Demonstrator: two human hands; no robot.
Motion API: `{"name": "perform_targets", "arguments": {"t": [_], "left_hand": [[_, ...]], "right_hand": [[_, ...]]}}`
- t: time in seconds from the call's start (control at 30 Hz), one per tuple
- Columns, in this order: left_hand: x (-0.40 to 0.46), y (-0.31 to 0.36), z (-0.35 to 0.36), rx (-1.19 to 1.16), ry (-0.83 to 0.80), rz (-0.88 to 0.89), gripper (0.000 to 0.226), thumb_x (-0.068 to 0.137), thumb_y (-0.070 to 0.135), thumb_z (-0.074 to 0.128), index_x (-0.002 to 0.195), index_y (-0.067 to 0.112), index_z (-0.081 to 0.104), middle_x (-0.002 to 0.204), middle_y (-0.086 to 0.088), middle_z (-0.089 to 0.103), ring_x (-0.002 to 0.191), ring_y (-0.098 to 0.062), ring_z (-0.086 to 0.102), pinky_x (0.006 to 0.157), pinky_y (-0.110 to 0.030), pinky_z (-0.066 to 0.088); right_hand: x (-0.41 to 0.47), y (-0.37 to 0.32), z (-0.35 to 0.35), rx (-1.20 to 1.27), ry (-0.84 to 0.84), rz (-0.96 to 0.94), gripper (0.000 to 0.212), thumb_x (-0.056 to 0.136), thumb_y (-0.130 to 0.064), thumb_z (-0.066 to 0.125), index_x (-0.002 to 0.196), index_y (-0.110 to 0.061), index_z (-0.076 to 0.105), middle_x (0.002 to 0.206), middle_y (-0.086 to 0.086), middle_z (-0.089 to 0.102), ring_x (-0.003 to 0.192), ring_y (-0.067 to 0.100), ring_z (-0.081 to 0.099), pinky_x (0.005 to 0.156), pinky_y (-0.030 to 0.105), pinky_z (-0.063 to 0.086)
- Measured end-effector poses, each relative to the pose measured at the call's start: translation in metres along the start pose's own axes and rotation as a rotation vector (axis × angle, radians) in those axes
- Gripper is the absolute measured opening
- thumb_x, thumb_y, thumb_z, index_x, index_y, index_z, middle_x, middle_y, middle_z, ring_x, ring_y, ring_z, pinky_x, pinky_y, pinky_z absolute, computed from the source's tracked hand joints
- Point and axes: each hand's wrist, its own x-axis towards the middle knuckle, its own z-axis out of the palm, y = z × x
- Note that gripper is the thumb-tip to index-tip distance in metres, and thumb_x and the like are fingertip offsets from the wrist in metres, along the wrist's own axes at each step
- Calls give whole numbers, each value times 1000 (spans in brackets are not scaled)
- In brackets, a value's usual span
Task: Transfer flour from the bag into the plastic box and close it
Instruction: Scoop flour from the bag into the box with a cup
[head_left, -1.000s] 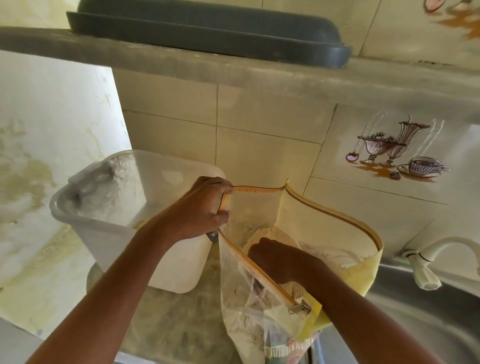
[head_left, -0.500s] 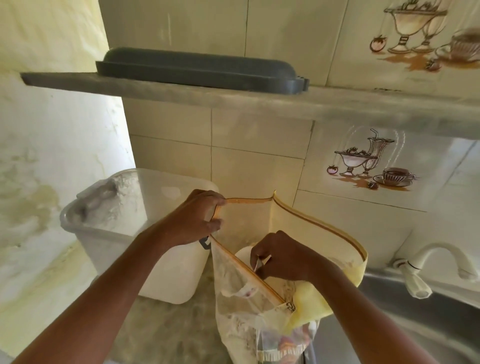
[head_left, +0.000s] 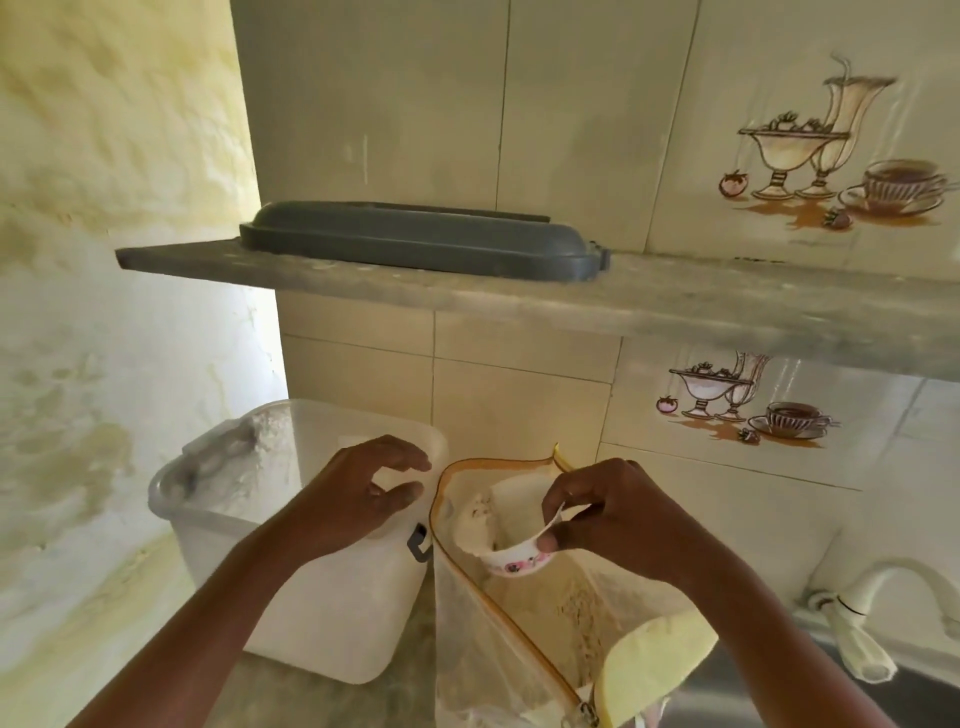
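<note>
The translucent plastic box stands open on the counter at the left, its inner walls dusted with flour. Right of it stands the zippered flour bag with a yellow rim, its mouth open. My right hand pinches a small white cup with a pink pattern, heaped with flour, just above the bag's mouth. My left hand hovers with fingers spread over the box's right edge, holding nothing. The grey box lid lies on the shelf above.
A stone shelf juts out from the tiled wall at head height. A steel sink and a white tap lie at the right. A rough yellowish wall closes the left side.
My left hand let go of the bag's rim and opened over the box. My right hand rose out of the bag with the cup full of flour. The camera tilted upward.
</note>
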Motion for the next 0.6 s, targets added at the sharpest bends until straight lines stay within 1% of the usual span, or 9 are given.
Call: {"name": "perform_targets", "arguments": {"t": [0.07,0.17,0.27,0.37,0.47,0.53,0.6], "left_hand": [[-4,-7,-10,-13,41,-11,24,95,17,72,114,31,73,119,22,68,114,3,60,81,-13,52],[-9,-22,-25,24,80,-48,26,93,14,74,109,35,73,114,22,69,111,4,61,78,-16,54],[-16,-42,-39,70,129,-90,26,91,15,75,104,37,72,109,25,70,109,4,62,76,-20,55],[-23,-60,-52,137,158,-131,22,92,20,75,101,40,71,107,23,70,107,2,63,78,-26,57],[-31,-77,-64,197,196,-186,19,92,26,73,100,43,71,108,21,69,103,0,64,81,-30,57],[-34,-80,-69,216,231,-213,19,92,26,73,97,45,70,107,22,69,104,2,63,85,-28,55],[-39,-82,-75,262,284,-240,21,92,28,73,93,48,67,105,23,68,102,6,61,87,-23,50]], "right_hand": [[6,-7,-2,30,15,-21,18,68,-18,93,75,-26,78,81,-7,75,80,3,72,79,32,58],[18,-18,0,76,17,-51,19,69,-15,92,74,-26,78,80,-6,76,84,6,73,79,32,58],[34,-33,7,105,-4,-86,17,70,-12,91,75,-23,78,79,-6,76,85,7,73,77,28,58],[56,-51,22,39,-15,-131,15,70,-17,91,79,-23,79,79,-12,75,81,3,71,73,24,57],[80,-68,43,-17,-33,-158,16,70,-26,91,81,-26,79,80,-16,73,81,-4,68,69,17,52],[93,-76,58,-52,-27,-176,17,72,-30,90,82,-28,77,84,-18,71,83,-4,67,74,19,54],[105,-85,70,-101,-52,-180,18,74,-34,88,86,-27,76,91,-16,69,87,0,65,79,22,54]]}}
